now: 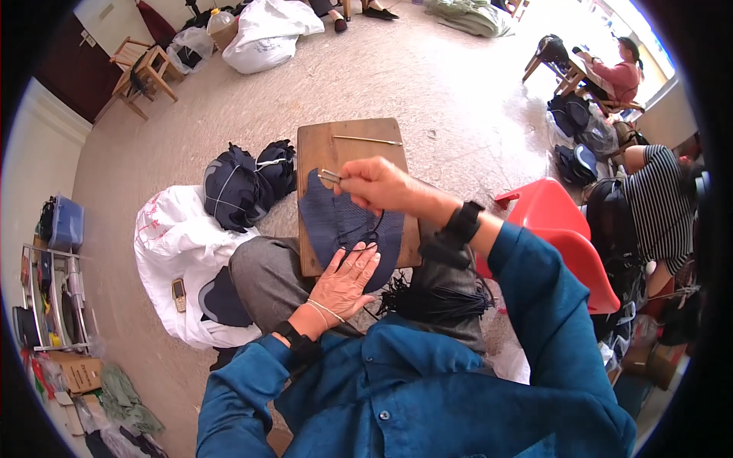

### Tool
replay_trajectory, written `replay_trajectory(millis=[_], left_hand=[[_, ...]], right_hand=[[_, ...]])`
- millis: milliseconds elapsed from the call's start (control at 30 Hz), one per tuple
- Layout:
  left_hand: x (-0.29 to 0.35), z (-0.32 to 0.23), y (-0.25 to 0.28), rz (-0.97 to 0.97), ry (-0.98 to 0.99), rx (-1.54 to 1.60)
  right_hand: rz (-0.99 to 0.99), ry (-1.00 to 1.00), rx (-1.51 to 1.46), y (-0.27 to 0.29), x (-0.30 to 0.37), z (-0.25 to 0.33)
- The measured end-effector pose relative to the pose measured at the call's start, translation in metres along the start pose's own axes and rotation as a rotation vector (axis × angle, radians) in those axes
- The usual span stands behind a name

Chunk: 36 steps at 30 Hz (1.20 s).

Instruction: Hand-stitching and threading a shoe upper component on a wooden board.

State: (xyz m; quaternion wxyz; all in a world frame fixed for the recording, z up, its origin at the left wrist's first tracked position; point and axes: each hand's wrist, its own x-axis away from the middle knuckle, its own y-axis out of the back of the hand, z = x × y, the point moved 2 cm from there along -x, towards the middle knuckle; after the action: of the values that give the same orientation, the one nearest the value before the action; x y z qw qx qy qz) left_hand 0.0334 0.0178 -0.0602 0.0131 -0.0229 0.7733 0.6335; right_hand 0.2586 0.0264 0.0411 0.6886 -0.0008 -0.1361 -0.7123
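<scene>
Head view: a navy fabric piece (327, 220) is lying on a wooden stool (347, 153), looking light, soft and pliable, probably best held flat near its edge. The left hand (343, 288) is resting open on its near part, beside black cord (379, 221); the right hand (376, 183) is gripping a small metal tool (328, 176) above its far part.
</scene>
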Motion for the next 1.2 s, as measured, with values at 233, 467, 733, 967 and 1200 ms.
replay_trajectory(millis=[233, 467, 733, 967, 1200], left_hand=[[-0.004, -0.002, 0.001, -0.011, 0.015, 0.066], [-0.001, -0.003, 0.004, 0.012, 0.029, 0.096], [-0.001, 0.001, 0.009, -0.014, 0.02, 0.178], [-0.017, 0.038, 0.042, -0.614, 0.325, 0.6], [-0.05, 0.068, 0.03, -0.515, 0.43, 0.799]], right_hand=[[-0.18, 0.49, 0.375, 0.075, -0.085, 0.017], [-0.345, 0.491, 0.313, 0.08, -0.092, 0.033], [-0.287, 0.209, 0.045, 0.042, -0.024, 0.023], [-0.302, 0.263, -0.307, 0.028, 0.008, 0.036], [-0.236, 0.295, -0.414, 0.018, 0.017, 0.038]])
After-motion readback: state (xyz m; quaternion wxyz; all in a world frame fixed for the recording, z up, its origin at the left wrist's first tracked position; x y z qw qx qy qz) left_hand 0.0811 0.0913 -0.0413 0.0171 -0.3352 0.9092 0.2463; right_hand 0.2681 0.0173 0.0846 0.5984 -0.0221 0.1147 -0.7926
